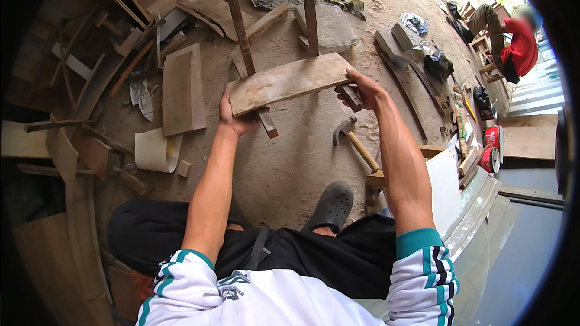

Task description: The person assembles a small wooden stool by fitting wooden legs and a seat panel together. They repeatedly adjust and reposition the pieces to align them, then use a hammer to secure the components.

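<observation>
The board [290, 84] hides some fingers of the left hand [235, 121]. Two long wooden bars [238, 21] are cut off at the far edge. The left shoe [238, 212] is mostly hidden. Far right, a person's head [529, 19] is blurred.

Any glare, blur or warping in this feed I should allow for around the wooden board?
Head view: the wooden board and hammer look reasonably sharp and lit; the wood scraps at far left sit in dim shade; brightness washes out the upper right corner; the co-worker's head is blurred; straight edges bend near the black fisheye rim.
</observation>
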Motion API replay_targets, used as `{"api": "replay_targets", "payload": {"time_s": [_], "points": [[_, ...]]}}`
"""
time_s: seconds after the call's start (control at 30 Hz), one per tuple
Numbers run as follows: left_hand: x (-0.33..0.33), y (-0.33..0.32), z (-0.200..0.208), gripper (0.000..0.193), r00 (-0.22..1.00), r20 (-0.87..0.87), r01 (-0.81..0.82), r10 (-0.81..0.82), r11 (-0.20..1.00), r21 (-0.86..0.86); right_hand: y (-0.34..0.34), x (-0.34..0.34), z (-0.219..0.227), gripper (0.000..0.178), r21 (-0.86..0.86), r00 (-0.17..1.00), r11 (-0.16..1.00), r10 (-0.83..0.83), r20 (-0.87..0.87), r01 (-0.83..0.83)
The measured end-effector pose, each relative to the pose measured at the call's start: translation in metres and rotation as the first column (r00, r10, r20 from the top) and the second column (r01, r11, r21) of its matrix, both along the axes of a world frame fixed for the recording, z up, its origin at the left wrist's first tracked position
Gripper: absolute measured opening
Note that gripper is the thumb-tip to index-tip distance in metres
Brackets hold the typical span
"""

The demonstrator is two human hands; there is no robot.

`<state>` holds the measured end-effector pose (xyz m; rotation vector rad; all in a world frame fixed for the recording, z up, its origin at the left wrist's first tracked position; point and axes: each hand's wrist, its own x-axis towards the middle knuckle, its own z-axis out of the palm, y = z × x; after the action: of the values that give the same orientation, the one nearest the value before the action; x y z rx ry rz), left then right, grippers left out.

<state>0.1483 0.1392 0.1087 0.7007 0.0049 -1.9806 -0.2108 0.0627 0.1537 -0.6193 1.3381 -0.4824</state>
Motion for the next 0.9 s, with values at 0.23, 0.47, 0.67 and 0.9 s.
{"api": "replay_targets", "payload": {"time_s": [0.23,0.47,0.67,0.9], "points": [[0.002,-0.003,-0.005,0.072,1.000,-0.021,-0.003,0.002,0.998,-0.060,0.005,0.004,0.003,0.045,-0.045,1.000,0.999,0.011,-0.011,-0.012],[0.004,-0.004,-0.008,0.069,0.999,-0.033,-0.001,-0.002,0.997,-0.073,0.005,0.007,-0.001,0.045,-0.072,0.997,0.997,-0.040,-0.071,0.035],[0.003,-0.007,-0.007,0.062,0.999,-0.027,-0.031,0.031,0.999,-0.030,0.004,0.009,-0.005,0.046,-0.087,0.991,0.994,-0.072,-0.115,0.063],[0.005,-0.006,-0.011,0.063,0.999,-0.047,-0.027,0.025,0.998,-0.056,0.004,0.010,-0.006,0.046,-0.102,0.989,0.994,-0.061,-0.131,0.048]]}}
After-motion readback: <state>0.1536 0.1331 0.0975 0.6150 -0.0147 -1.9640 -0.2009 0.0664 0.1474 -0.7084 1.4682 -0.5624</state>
